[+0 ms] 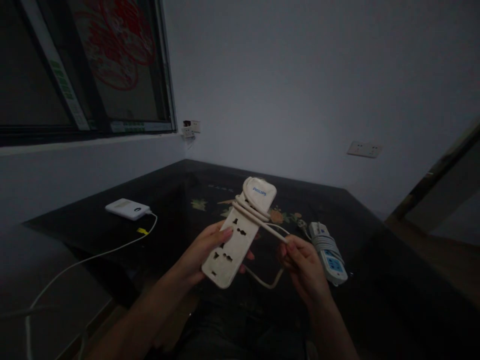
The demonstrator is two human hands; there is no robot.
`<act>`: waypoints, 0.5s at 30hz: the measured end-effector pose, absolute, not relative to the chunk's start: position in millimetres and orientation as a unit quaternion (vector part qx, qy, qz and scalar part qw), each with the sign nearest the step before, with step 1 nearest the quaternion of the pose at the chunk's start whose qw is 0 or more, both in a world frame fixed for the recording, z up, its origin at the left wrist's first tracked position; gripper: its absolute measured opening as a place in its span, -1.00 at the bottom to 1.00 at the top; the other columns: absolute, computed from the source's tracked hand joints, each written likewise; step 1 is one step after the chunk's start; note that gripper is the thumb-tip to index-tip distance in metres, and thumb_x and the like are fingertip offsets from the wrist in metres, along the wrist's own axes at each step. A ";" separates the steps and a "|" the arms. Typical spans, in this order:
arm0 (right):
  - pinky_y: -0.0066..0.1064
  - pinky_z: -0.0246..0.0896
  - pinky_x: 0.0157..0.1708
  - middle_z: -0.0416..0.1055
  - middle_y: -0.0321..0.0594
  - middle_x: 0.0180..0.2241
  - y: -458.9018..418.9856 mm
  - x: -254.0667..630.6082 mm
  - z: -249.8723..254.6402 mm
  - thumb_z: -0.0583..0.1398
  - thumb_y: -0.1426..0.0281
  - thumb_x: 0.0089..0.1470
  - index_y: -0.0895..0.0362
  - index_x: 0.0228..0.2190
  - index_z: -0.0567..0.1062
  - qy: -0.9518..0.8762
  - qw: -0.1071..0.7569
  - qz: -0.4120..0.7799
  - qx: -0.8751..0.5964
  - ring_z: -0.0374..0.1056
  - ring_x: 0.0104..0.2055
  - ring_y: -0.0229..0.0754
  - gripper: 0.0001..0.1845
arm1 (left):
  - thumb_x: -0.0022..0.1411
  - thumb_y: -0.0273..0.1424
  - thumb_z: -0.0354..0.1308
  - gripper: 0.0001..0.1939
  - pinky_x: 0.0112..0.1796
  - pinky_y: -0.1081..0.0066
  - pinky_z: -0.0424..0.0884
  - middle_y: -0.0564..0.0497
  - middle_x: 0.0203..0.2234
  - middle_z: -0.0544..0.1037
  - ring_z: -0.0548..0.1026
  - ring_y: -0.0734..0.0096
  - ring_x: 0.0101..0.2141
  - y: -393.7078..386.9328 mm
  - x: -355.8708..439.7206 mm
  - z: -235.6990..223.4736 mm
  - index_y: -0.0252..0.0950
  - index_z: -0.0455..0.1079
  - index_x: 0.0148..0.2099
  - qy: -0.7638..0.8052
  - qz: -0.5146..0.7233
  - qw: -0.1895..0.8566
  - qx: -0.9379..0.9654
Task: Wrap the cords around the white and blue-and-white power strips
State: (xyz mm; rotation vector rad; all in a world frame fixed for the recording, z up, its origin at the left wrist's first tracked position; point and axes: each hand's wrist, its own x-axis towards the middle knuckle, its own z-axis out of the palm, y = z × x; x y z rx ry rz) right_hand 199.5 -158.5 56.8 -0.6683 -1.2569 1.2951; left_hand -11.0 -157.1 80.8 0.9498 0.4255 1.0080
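Note:
A white power strip (234,242) with several sockets is held up, tilted, over the dark table. My left hand (210,245) is closed around its lower part, thumb on the socket face and fingers underneath. Near the upper end, the white cord (249,212) is wrapped around the strip below a rounded head marked PHILIPS (260,191). My right hand (302,260) pinches a taut stretch of this cord to the right of the strip. A loop of cord hangs below, between the two hands.
On the right of the black table (180,185) lies a second power strip (328,255), its grey cord wound around it. A white power bank (127,209) with a cable (93,255) lies at left. Wall sockets (364,149) and a window (112,65) are behind.

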 end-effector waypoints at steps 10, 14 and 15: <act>-0.53 -0.34 -0.68 -0.01 -0.46 -0.70 -165.1 193.2 58.3 0.25 0.08 -0.01 0.19 -0.61 0.39 -0.556 0.555 0.551 -0.280 -0.22 -0.67 -0.45 -0.56 | 0.18 -0.28 0.18 -0.62 -0.48 0.36 0.56 -0.20 -0.17 0.55 0.58 0.23 -0.38 -171.1 -11.9 71.7 -0.43 0.41 -0.02 0.121 0.477 0.765 0.415; -0.53 -0.28 -0.67 0.05 -0.43 -0.69 -165.4 191.6 58.3 0.24 0.02 -0.02 0.19 -0.61 0.39 -0.581 0.539 0.543 -0.280 -0.17 -0.66 -0.44 -0.52 | 0.21 -0.28 0.15 -0.64 -0.47 0.39 0.55 -0.20 -0.15 0.55 0.58 0.25 -0.36 -180.7 -9.6 73.4 -0.43 0.43 -0.03 0.076 0.470 0.777 0.412; -0.53 -0.26 -0.67 0.08 -0.41 -0.69 -164.9 191.2 57.8 0.23 0.00 -0.03 0.19 -0.62 0.39 -0.586 0.536 0.539 -0.281 -0.14 -0.66 -0.43 -0.51 | 0.22 -0.29 0.13 -0.64 -0.46 0.39 0.55 -0.20 -0.15 0.55 0.58 0.25 -0.36 -182.4 -8.9 72.6 -0.42 0.43 -0.02 0.062 0.464 0.783 0.409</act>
